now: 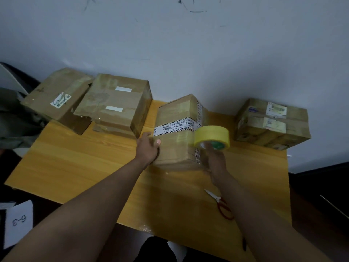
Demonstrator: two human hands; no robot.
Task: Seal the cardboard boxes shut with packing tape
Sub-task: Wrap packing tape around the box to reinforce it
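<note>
A cardboard box [175, 146] with a black-and-white printed tape band stands in the middle of the yellow wooden table [85, 167]. My left hand [148, 147] grips its left side, thumb on top. A yellow roll of packing tape [212, 136] is held by my right hand [215, 161] at the box's right side, a finger pushed into the core. A clear strip of tape seems to run from the roll down the box's right face.
Two more boxes sit at the back left, one open-flapped [56, 99] and one taped [115, 104]. Another taped box [272, 123] stands at the back right. Red-handled scissors [221, 204] lie near the table's front right. A white sheet marked 6-3 [18, 222] lies low left.
</note>
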